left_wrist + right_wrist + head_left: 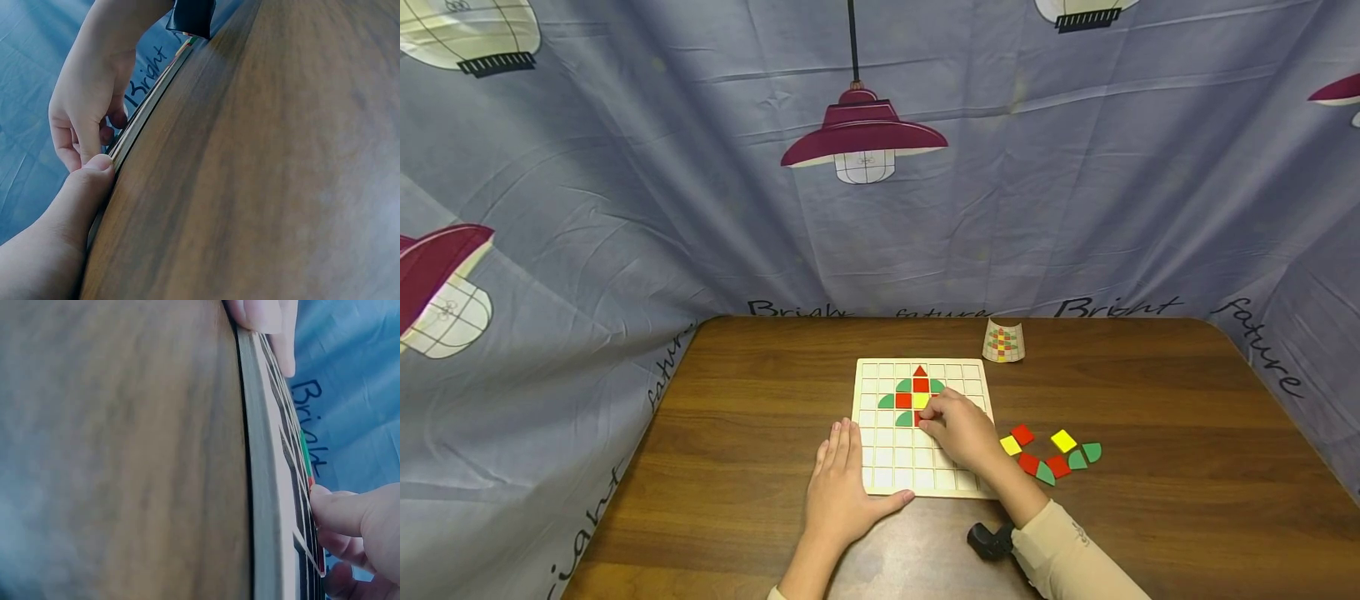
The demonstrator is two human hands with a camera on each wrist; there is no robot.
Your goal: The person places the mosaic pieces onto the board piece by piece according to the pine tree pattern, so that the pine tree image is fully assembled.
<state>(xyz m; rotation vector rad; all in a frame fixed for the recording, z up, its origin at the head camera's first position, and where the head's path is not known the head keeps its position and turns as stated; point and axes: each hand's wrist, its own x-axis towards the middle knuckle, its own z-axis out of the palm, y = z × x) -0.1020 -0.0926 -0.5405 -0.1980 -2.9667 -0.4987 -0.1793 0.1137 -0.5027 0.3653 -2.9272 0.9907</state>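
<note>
A pale wooden grid board (895,467) lies on the table, with red, yellow and green tiles set in its upper middle cells. My right hand (962,429) reaches over the board's right side, curled thumb and fingertips pinching a red square tile (917,418) below the yellow square (921,401); the hand covers part of the pattern. In the right wrist view, the thumb tip (320,490) is right at that red piece. My left hand (838,500) rests at the board's lower left corner, fingers straight along the left side, thumb (99,164) on the front edge.
Loose red, yellow and green tiles (1057,466) are scattered on the table right of the board. Behind it stands a curved pattern card (1003,342). A black device (990,542) sits at the right wrist. A blue-grey printed curtain (700,208) surrounds the wooden table (760,400).
</note>
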